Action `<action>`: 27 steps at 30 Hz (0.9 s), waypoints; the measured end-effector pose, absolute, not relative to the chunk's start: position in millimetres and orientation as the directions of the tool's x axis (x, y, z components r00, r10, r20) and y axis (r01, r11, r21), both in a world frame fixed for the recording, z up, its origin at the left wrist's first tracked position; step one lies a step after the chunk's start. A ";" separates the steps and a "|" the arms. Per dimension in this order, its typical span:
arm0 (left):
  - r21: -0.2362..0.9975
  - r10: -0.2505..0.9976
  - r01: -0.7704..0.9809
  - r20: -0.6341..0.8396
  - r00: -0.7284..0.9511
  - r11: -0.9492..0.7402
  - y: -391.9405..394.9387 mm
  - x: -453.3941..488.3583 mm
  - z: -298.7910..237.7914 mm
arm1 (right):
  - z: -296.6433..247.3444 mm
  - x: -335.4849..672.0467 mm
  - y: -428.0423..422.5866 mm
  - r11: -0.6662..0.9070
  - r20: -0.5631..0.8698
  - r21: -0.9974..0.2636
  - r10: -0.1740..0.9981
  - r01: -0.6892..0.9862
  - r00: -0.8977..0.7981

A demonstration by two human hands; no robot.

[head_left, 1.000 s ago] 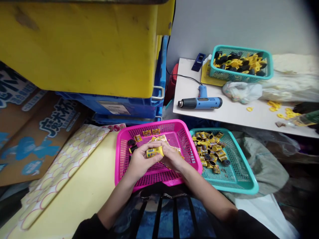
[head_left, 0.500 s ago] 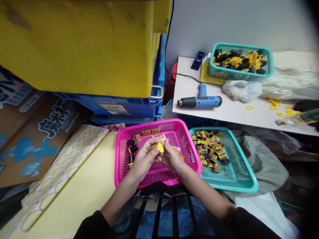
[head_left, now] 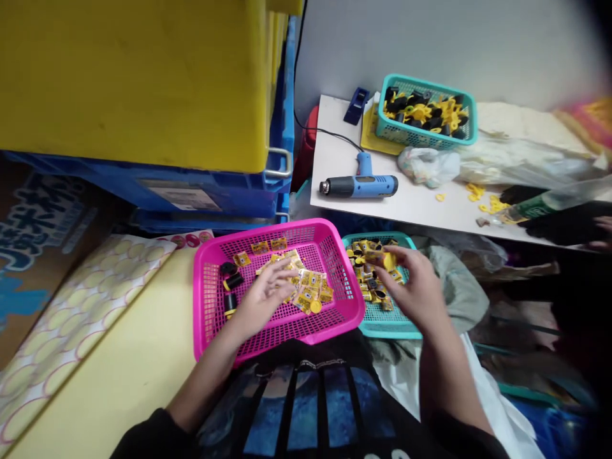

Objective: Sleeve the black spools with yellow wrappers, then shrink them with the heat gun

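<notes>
My right hand has swung from the pink basket to above the teal basket, thumb and fingers pinching a yellow-capped cylinder. My left hand hangs over the pink basket, fingers loosely apart. This looks like setting aside, calling for a low, gentle release; the pink rim crowds one side, bare mesh lies nearer me.

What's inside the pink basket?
Inside the pink basket are lots of small yellow printed pieces, mostly heaped together, and a few black pieces near its left side. The left hand covers part of the basket, so whatever lies beneath it is hidden.
</notes>
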State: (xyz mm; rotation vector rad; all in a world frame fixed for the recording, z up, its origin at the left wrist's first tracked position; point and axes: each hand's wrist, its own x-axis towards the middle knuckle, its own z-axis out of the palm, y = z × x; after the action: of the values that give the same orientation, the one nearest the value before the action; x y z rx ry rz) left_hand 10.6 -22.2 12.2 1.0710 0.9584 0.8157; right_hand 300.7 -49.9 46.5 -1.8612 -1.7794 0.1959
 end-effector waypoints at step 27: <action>0.964 0.967 -0.079 -0.253 0.000 0.252 5.0 -40.4 -12.0 | -50.4 169.0 71.0 0.117 -0.416 -0.253 0.883 0.960 -0.218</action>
State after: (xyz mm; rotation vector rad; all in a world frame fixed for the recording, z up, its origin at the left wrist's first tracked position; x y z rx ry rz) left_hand -40.4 5.0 -12.0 0.9591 1.2688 1.0626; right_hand 169.0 71.0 -50.4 -2.0562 -2.4637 0.7896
